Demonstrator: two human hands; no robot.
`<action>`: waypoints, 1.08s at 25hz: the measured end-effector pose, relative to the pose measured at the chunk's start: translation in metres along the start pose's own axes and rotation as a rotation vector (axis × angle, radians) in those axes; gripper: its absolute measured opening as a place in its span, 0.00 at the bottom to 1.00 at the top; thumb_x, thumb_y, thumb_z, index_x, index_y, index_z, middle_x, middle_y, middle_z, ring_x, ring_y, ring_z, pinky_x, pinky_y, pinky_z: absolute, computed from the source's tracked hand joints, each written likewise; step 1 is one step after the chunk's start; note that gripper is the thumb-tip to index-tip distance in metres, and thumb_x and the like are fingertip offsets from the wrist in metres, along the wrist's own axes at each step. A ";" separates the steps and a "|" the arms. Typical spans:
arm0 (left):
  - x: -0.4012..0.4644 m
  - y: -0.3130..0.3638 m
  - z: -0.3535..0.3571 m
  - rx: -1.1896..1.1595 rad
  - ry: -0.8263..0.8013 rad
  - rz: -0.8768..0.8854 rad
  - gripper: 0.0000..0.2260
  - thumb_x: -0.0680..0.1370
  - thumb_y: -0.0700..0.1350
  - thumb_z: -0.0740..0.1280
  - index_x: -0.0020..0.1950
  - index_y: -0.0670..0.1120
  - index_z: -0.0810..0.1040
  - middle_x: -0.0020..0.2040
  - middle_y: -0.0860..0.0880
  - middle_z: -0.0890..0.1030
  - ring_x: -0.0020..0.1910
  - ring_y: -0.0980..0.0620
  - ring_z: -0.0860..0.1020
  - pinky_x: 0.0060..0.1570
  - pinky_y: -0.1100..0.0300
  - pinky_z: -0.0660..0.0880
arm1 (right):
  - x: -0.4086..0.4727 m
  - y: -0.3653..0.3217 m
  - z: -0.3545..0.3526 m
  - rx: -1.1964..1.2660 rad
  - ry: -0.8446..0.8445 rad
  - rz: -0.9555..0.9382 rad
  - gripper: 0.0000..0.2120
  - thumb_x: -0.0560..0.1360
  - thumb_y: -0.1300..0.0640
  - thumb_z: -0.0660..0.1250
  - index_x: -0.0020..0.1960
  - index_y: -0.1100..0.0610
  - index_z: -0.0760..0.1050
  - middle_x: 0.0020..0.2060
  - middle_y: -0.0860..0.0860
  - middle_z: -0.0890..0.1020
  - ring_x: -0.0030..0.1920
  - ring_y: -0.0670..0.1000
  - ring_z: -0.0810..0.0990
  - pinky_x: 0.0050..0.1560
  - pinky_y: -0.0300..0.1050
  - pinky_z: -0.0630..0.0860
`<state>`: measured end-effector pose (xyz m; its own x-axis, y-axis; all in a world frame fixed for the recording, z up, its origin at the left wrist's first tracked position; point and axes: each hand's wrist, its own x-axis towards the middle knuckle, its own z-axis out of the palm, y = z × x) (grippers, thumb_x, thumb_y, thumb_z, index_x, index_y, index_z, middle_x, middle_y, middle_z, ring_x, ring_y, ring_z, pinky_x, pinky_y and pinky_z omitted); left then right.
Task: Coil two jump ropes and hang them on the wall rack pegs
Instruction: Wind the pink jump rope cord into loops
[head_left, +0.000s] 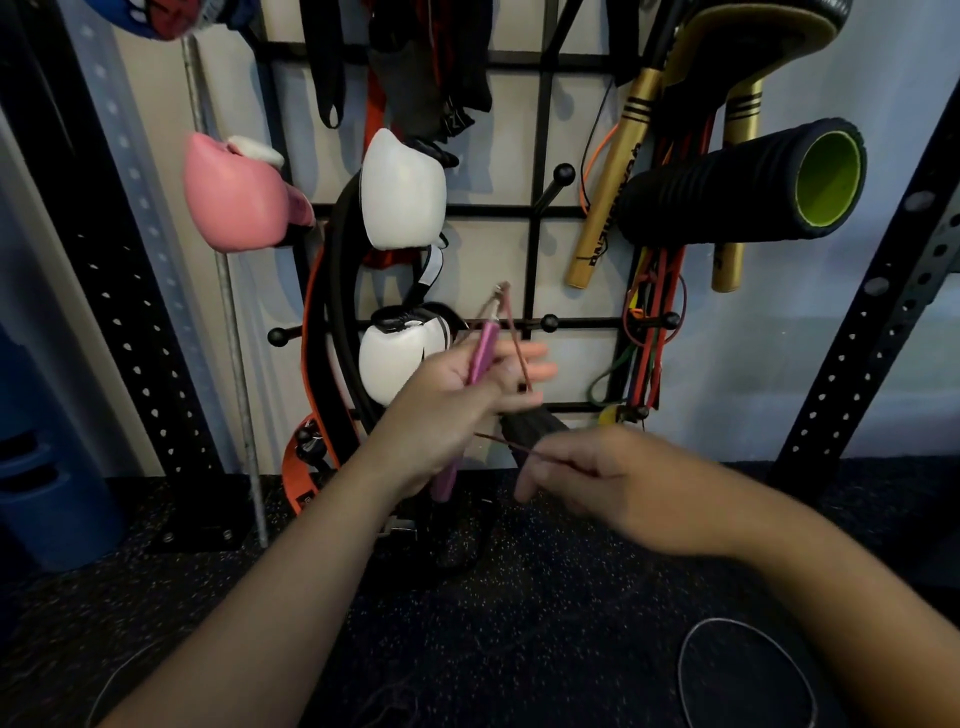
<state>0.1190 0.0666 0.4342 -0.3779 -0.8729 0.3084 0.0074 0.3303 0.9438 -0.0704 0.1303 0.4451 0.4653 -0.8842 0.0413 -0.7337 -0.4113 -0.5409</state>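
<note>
The left hand (457, 384) holds the pink handle (482, 358) of a jump rope in its palm, and the fingers are stretched forward, so the handle seems to be kept mostly by the thumb side. A second pink handle (445, 483) shows below this hand. The thin reddish cord (517, 343) comes out of the metal tip of the upper handle, runs down across the fingers and goes to the right hand (597, 478), which pinches it between curled fingers. The picture is blurred here, so I cannot tell how many loops are already made.

The wall rack (540, 208) is directly behind the hands. One free peg (548, 323) is just beside the left fingertips, and another peg (563, 172) is higher. A second rope, a thin grey cord (691, 654), lies in a loop on the dark floor (519, 597) near the right arm, not yet coiled.

I judge that the coiling of the first rope is in progress. The risk is that the cord slips from the stretched left fingers, because they are not closed around it, and the loops fall open. The cord may also catch on the peg or on the resistance bands (649, 332) hanging at the right, since they are near
</note>
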 end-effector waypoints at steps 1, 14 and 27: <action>-0.003 0.000 0.000 0.094 -0.063 -0.021 0.10 0.85 0.45 0.62 0.61 0.48 0.81 0.53 0.49 0.88 0.53 0.50 0.87 0.58 0.58 0.80 | -0.001 -0.005 -0.009 -0.029 0.068 0.002 0.12 0.83 0.45 0.60 0.48 0.42 0.81 0.31 0.45 0.76 0.30 0.41 0.73 0.32 0.40 0.71; 0.012 -0.012 -0.001 -0.218 -0.305 -0.096 0.13 0.84 0.48 0.61 0.58 0.41 0.80 0.34 0.53 0.70 0.24 0.56 0.66 0.30 0.59 0.60 | 0.016 0.018 -0.021 0.179 0.679 -0.071 0.07 0.82 0.51 0.67 0.51 0.49 0.85 0.39 0.60 0.84 0.39 0.60 0.80 0.41 0.54 0.77; 0.002 0.002 -0.006 -0.214 -0.225 -0.084 0.13 0.80 0.48 0.65 0.55 0.40 0.82 0.31 0.50 0.81 0.26 0.55 0.78 0.30 0.62 0.78 | 0.021 0.018 -0.020 0.413 0.604 -0.045 0.11 0.85 0.56 0.62 0.57 0.51 0.84 0.31 0.49 0.79 0.26 0.45 0.66 0.27 0.34 0.64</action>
<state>0.1243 0.0634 0.4379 -0.5805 -0.7848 0.2171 0.1534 0.1565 0.9757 -0.0839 0.1001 0.4535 0.0488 -0.8853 0.4624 -0.4185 -0.4385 -0.7953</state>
